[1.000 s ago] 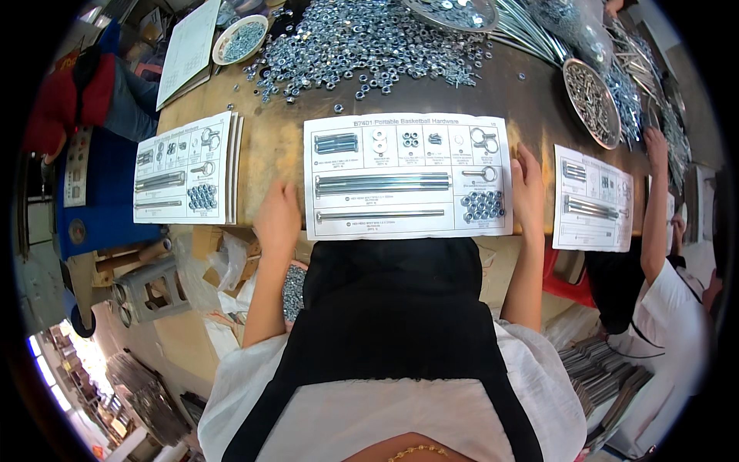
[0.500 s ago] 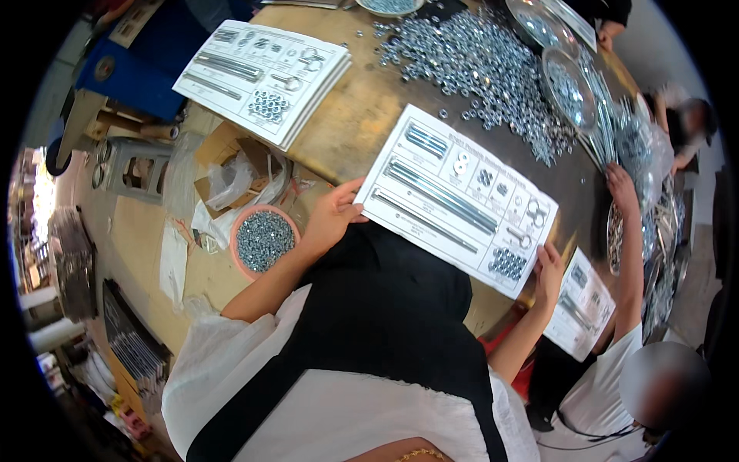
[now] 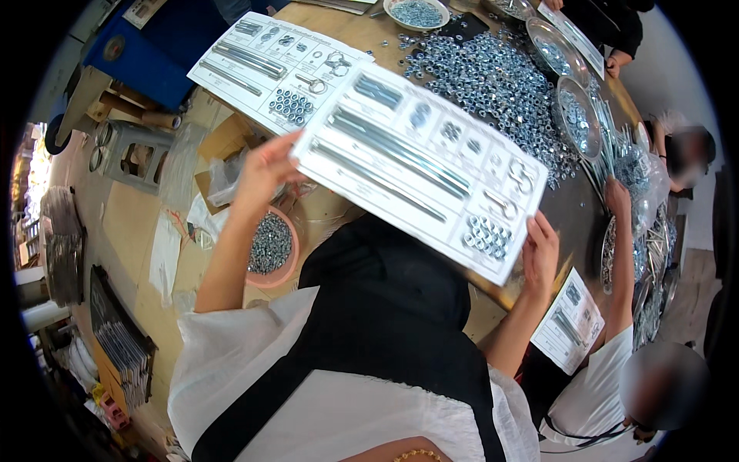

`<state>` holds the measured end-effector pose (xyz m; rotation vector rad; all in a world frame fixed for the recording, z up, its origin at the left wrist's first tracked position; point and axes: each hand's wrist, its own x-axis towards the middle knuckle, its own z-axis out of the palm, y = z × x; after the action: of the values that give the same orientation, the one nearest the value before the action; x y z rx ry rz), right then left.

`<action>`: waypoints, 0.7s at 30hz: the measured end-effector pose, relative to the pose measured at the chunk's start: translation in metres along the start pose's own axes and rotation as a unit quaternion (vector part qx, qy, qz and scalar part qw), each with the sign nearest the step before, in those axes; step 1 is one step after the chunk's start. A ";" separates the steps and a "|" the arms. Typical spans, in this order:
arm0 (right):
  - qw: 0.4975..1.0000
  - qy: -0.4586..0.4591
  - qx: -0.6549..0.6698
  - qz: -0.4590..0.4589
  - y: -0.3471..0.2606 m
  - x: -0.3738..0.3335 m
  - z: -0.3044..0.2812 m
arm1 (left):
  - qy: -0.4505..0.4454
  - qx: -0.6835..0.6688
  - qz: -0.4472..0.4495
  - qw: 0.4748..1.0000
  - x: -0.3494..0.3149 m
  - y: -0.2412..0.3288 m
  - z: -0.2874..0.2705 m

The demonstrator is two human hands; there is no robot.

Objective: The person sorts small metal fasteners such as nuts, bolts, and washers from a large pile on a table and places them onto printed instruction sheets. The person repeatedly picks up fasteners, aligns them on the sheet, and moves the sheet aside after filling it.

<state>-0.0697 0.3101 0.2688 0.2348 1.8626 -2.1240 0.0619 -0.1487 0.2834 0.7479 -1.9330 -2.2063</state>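
Observation:
Between both hands I hold a white printed hardware card [image 3: 377,173], tilted down to the right. Metal rods, several nuts and small rings show on its face in ruled boxes. My left hand [image 3: 269,171] is closed on the card's left edge, thumb and fingers pinching it. At the lower right edge, my right hand [image 3: 541,252] grips the card with its fingers. Just beyond the left part of the card lies a stack of similar cards [image 3: 265,69], overlapped by the held card.
A large heap of loose nuts [image 3: 493,85] covers the far table, beside metal bowls [image 3: 577,119] and a white bowl [image 3: 416,14]. A pink tub of small metal parts [image 3: 271,246] stands at left. Right, a co-worker's arm [image 3: 622,254] reaches toward rods, near another card [image 3: 570,319].
Both hands have carried the card up and to the left, and it looks larger. Its upper left end now overlaps the card stack.

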 end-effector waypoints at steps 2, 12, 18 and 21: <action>0.999 -0.028 0.023 0.003 0.000 0.020 0.044 | 0.043 0.045 0.024 0.998 0.019 0.016 -0.033; 0.980 -0.102 0.158 0.064 0.046 0.081 0.282 | 0.147 0.154 0.033 0.977 0.173 0.071 -0.225; 0.966 -0.142 0.191 0.105 0.062 0.095 0.345 | 0.149 0.138 -0.004 0.979 0.210 0.079 -0.277; 0.969 -0.135 0.169 0.119 0.060 0.095 0.355 | 0.157 0.154 -0.011 0.975 0.222 0.070 -0.292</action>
<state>-0.1114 -0.0579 0.2327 0.2190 1.2509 -2.1662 -0.0219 -0.5123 0.2676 1.0887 -2.1233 -1.6858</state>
